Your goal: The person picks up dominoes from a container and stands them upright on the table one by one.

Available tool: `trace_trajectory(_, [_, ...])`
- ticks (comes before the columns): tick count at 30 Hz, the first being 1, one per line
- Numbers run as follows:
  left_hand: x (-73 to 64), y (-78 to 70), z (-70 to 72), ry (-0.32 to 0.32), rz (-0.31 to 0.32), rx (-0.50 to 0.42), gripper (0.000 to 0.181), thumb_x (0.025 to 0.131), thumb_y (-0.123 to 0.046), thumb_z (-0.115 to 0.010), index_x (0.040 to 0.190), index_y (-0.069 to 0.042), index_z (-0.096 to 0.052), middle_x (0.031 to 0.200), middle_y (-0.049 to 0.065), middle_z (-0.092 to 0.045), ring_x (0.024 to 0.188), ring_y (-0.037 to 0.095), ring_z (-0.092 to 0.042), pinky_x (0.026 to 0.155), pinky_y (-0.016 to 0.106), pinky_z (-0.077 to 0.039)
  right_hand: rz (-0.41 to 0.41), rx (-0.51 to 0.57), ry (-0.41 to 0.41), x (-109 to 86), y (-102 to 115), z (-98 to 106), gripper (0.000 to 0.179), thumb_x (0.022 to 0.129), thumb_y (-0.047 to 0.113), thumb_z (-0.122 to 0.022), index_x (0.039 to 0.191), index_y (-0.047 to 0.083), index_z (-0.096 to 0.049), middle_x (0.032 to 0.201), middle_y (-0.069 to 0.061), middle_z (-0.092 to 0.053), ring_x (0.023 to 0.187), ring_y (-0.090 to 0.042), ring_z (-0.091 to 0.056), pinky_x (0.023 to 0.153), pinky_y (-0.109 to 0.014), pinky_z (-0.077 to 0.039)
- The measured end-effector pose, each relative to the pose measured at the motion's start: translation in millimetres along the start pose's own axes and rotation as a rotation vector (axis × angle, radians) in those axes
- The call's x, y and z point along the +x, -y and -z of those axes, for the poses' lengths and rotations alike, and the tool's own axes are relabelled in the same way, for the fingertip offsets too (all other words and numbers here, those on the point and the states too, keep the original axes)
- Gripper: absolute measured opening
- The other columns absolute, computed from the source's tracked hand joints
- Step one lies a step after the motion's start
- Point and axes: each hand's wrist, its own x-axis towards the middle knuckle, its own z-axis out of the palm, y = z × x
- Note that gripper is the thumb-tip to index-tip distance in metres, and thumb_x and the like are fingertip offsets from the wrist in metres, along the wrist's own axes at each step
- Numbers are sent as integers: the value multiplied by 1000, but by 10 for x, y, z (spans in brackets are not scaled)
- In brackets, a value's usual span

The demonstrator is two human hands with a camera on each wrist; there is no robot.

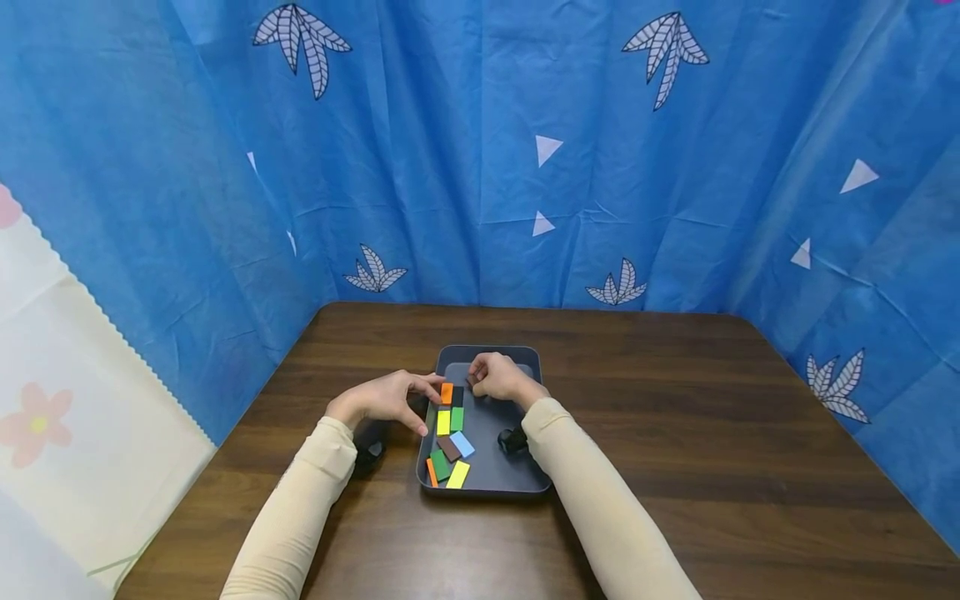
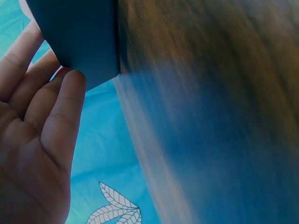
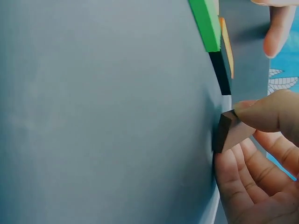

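Observation:
A dark grey tray (image 1: pixel 498 477) holds several flat coloured blocks along its left side. My right hand (image 1: pixel 501 377) is over the far part of the tray, pinching a brown block (image 3: pixel 232 130) between thumb and fingers in the right wrist view. Over the tray's left rim, my left hand (image 1: pixel 392 397) has thumb and fingers spread apart, close to an orange block (image 1: pixel 447 393). A black block (image 1: pixel 458 397) lies beside that one. Nearer are a yellow block (image 1: pixel 444 422) and a green block (image 1: pixel 457 419). In the left wrist view, the fingers are by the tray's outer wall (image 2: pixel 84 42).
Toward the tray's near end lie a light blue block (image 1: pixel 462 444), another brown block (image 1: pixel 449 449), a second green block (image 1: pixel 440 465), a second yellow block (image 1: pixel 458 476) and a second orange block (image 1: pixel 432 472). The wooden table (image 1: pixel 675 417) meets a blue curtain (image 1: pixel 480 167) behind.

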Motion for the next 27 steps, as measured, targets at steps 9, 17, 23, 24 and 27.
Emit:
trace_trajectory(9, [0, 20, -5, 2, -12, -2, 54, 73, -23, -90, 124, -14, -71, 162, 4, -36, 153, 38, -20, 118, 68, -23, 24, 39, -18, -22, -9, 63, 25, 85, 2, -73, 108, 6, -63, 98, -8, -61, 85, -20, -55, 74, -28, -51])
trace_trajectory(17, [3, 30, -29, -11, -6, 4, 68, 72, -25, -91, 134, -12, -65, 162, 3, -37, 152, 37, -24, 117, 64, -28, 82, 242, -54, -121, -15, 217, 28, 87, -2, -67, 114, 0, -61, 102, -12, -61, 88, -21, -56, 78, -29, -54])
trace_trajectory(23, [-4, 12, -27, -23, 17, 3, 66, 72, -26, -91, 132, -14, -66, 162, 2, -38, 152, 38, -25, 117, 67, -27, 97, 291, -117, -188, -54, 371, 31, 86, -2, -66, 117, -1, -62, 102, -13, -63, 88, -21, -58, 79, -32, -57])
trace_trajectory(24, [-2, 11, -26, -24, 18, 5, 65, 72, -26, -91, 132, -15, -67, 161, 2, -38, 152, 38, -25, 117, 67, -27, 100, 293, -122, -200, -65, 391, 32, 86, -2, -65, 117, -1, -62, 102, -13, -63, 88, -22, -59, 80, -35, -57])
trace_trajectory(27, [1, 17, -30, -25, 16, 15, 65, 72, -26, -91, 131, -15, -67, 161, 1, -38, 152, 37, -25, 117, 65, -28, 106, 325, -130, -232, -107, 436, 32, 86, -3, -64, 118, -3, -61, 102, -14, -63, 88, -21, -58, 85, -45, -57])
